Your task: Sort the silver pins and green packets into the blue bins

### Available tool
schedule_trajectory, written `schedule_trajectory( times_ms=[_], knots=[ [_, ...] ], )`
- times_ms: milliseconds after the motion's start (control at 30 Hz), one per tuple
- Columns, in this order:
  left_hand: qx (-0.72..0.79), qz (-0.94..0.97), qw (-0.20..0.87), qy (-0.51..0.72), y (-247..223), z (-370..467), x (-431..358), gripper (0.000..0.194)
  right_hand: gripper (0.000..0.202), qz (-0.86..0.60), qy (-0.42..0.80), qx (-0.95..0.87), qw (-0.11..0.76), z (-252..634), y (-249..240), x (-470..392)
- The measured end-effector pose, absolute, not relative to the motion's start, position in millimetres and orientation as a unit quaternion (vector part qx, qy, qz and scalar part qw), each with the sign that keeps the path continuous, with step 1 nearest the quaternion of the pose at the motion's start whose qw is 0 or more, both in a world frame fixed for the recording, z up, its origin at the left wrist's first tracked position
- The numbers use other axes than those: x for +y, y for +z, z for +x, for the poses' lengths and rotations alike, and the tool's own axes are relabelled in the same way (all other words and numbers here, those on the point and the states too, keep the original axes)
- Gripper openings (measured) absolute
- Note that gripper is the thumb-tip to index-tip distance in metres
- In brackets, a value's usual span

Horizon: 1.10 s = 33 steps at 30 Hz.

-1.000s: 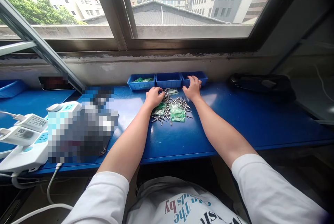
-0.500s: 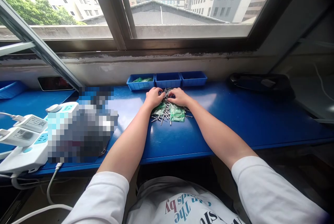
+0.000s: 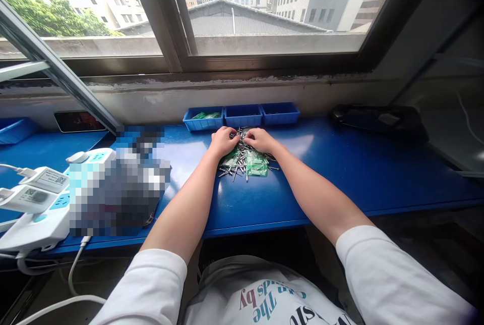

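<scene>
A loose pile of thin metal pins (image 3: 236, 168) lies on the blue table, with green-and-clear plastic packets (image 3: 256, 164) among them. At the pile's far left edge is my left hand (image 3: 224, 140), its fingers curled over the metal pieces. My right hand (image 3: 259, 140) is bent over the pile's right side, thumb and fingers close together. A small gap separates the two hands. What the fingertips touch or pinch is too small to make out.
Three blue bins stand behind the pile: the left bin (image 3: 204, 124) holds green packets. A white power strip (image 3: 49, 219) with plugs and a pixelated object are at left, a phone (image 3: 77, 121) behind. A black case (image 3: 378, 119) sits at back right.
My right hand's fingers have shifted slightly at the pile. Otherwise both hands and the pile look nearly the same.
</scene>
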<state>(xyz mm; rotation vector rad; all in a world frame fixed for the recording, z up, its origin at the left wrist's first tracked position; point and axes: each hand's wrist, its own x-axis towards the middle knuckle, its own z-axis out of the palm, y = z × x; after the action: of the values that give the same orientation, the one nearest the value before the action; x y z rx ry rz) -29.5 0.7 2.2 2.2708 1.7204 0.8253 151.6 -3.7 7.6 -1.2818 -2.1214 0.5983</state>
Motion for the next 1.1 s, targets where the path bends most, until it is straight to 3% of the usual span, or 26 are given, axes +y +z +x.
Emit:
schedule_trajectory(
  times_ms=[267, 533, 867, 1100],
  knots=[
    [0.554, 0.763, 0.077, 0.323, 6, -27, -3, 0.025, 0.030, -0.389, 0.402, -0.683, 0.471, 155, 18, -4],
    [0.433, 0.805, 0.140, 0.380, 17, -23, -11, 0.021, 0.051, -0.340, 0.498, -0.597, 0.529, 152, 13, 1],
    [0.444, 0.790, 0.131, 0.403, 11, -23, -7, 0.030, 0.040, -0.349, 0.480, -0.594, 0.542, 153, 13, 0],
    [0.460, 0.792, 0.146, 0.375, 9, -23, -5, 0.040, 0.033, -0.401, 0.397, -0.663, 0.491, 154, 11, 1]
  ],
)
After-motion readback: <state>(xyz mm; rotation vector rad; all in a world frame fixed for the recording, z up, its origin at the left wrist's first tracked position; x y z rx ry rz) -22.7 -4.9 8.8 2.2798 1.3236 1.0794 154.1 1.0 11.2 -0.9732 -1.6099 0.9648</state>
